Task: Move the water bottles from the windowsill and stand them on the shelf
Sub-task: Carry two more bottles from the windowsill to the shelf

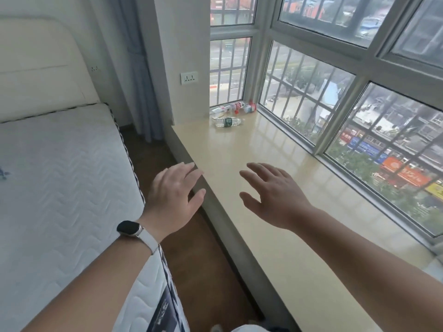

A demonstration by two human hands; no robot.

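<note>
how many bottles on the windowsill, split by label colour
clear plastic bottles with red labels: 2
clear plastic bottle with a green label: 1
clear plastic bottle with an unreadable label: 1
total: 4, all lying down at the far corner of the cream windowsill; they are small and bunched, so this is a best reading

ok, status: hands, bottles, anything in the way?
Left hand open, right hand open, both empty, short of the bottles. Water bottles lying on their sides in the windowsill's far corner, untouched. Nothing visible between hands and bottles.
</note>
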